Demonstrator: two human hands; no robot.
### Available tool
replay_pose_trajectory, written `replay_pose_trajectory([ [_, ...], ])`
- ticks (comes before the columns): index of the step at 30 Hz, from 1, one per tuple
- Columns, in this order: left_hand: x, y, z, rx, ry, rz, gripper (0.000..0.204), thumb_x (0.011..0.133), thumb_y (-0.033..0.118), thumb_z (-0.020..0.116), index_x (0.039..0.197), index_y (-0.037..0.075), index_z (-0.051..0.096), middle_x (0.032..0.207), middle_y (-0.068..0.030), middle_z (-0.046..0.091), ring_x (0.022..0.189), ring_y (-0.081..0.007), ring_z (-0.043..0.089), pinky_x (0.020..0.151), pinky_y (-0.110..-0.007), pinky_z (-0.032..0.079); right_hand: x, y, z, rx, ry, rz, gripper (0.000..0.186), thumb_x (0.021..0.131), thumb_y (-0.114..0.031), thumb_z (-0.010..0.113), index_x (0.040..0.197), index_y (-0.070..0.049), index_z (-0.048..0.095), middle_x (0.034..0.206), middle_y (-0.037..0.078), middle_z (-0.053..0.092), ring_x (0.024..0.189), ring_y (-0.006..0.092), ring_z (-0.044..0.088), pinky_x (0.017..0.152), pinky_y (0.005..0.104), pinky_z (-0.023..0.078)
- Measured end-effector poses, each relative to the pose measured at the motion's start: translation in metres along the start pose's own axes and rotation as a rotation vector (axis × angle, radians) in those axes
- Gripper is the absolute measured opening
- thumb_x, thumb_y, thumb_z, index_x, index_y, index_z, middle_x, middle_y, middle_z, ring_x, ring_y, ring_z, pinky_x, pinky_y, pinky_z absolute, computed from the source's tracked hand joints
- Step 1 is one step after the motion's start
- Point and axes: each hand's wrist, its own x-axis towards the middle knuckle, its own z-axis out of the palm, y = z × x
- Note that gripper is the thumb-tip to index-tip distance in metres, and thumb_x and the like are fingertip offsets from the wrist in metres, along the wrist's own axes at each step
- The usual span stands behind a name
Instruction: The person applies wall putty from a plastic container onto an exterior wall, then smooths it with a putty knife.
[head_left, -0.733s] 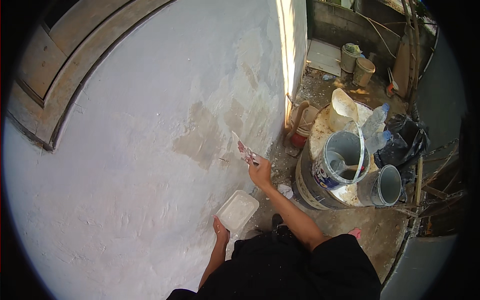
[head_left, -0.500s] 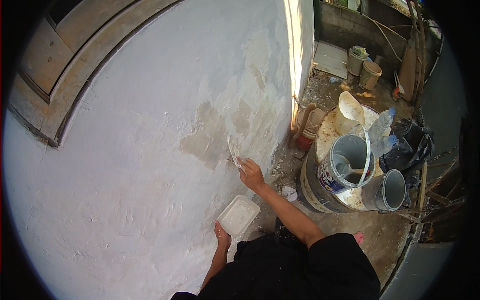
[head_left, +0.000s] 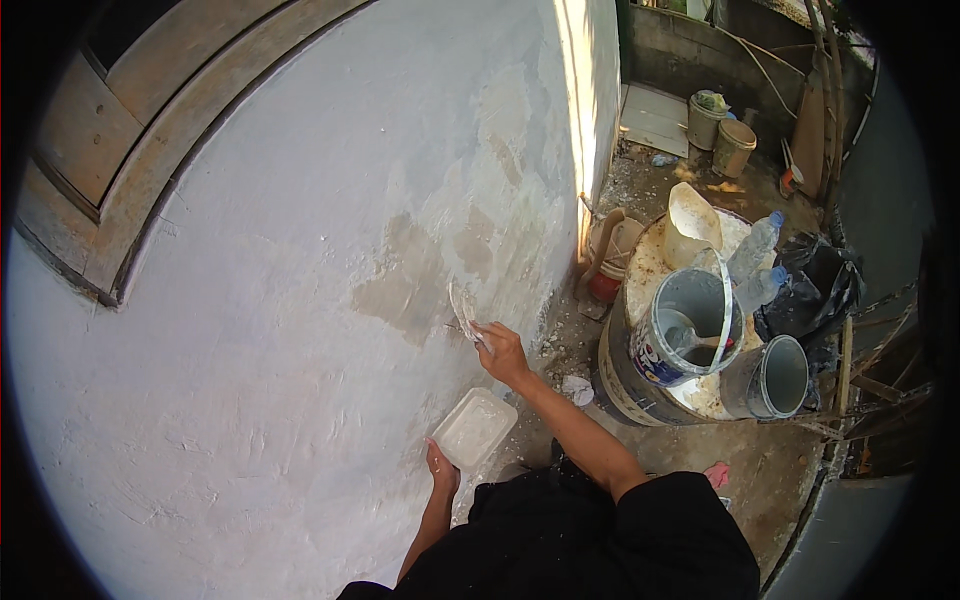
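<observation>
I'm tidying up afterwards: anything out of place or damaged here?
Yes: the wall has a grey-brown patch where its pale coating looks missing, near the right hand. A pink scrap and crumpled white piece lie on the floor like litter.

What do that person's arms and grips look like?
The right sleeve is black, wide and short; a bit of black left sleeve shows too. Both forearms, the left grip and the right grip are bare: no gloves or watch show.

Wooden frame (head_left: 138,200) cut off, tool (head_left: 463,314) partly hidden
</observation>
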Motion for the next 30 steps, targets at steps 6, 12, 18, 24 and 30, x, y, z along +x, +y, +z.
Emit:
replay_pose_trajectory([
  [6,-0.004,-0.002,0.007,0.003,-0.021,-0.003,0.062,0.1,0.051,0.028,0.126,-0.002,0.047,0.124,-0.0148,0.056,0.114,-0.0254,0.054,0.101,-0.038,0.039,-0.025,0.01,-0.017,0.053,-0.019,0.153,0.028,0.074,0.003,0.062,0.102,0.002,0.065,0.085,0.019,0.065,0.075,0.0342,0.061,0.067,0.0367,0.05],
  [12,-0.003,-0.008,-0.001,-0.008,0.0,-0.029,0.064,0.099,0.053,0.03,0.126,-0.002,0.047,0.124,-0.0156,0.056,0.114,-0.0256,0.054,0.101,-0.038,0.04,0.006,0.005,-0.031,0.451,0.152,0.799,0.017,0.085,0.002,0.055,0.095,0.004,0.068,0.087,0.003,0.068,0.077,0.0105,0.062,0.066,0.0238,0.048],
  [18,0.0,-0.012,-0.001,-0.016,0.009,-0.018,0.064,0.099,0.052,0.03,0.126,-0.003,0.046,0.123,-0.0159,0.056,0.113,-0.0253,0.055,0.101,-0.037,0.04,0.045,-0.011,-0.012,0.677,0.176,0.786,0.02,0.082,0.004,0.054,0.096,0.004,0.068,0.088,0.006,0.068,0.076,0.0093,0.06,0.064,0.0234,0.046],
  [24,-0.003,-0.015,0.002,-0.037,-0.001,-0.022,0.062,0.099,0.051,0.03,0.125,-0.003,0.047,0.12,-0.0153,0.058,0.111,-0.025,0.056,0.099,-0.037,0.041,0.066,-0.031,-0.01,0.44,0.088,0.695,0.013,0.081,-0.003,0.059,0.087,0.004,0.068,0.071,0.009,0.066,0.064,0.0105,0.058,0.059,0.0283,0.045],
  [30,-0.002,-0.021,-0.007,-0.023,-0.034,0.024,0.062,0.099,0.051,0.031,0.126,-0.003,0.046,0.12,-0.0153,0.058,0.111,-0.0249,0.056,0.099,-0.037,0.042,0.062,-0.034,-0.032,0.28,0.036,0.432,0.015,0.08,-0.006,0.063,0.09,0.003,0.067,0.077,0.016,0.069,0.074,0.0144,0.066,0.066,0.0291,0.049],
])
